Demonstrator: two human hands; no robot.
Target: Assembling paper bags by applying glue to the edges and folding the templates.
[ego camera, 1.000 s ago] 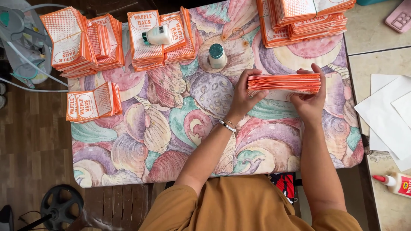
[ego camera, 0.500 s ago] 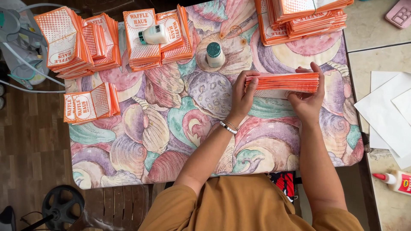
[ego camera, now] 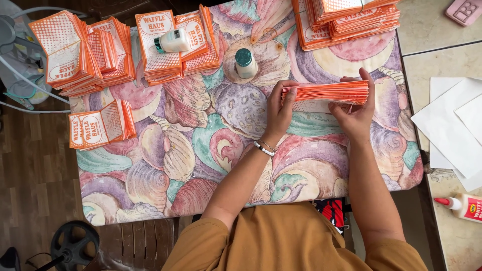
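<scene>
Orange bag stack (ego camera: 325, 92) on edge, lengthwise left-right; left hand (ego camera: 279, 108), right hand (ego camera: 355, 113) gripping its ends

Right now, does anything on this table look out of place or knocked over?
One small white bottle lies on its side atop a stack of orange paper bags, while its twin stands upright. Both hands, left and right, grip a neat bundle.
</scene>
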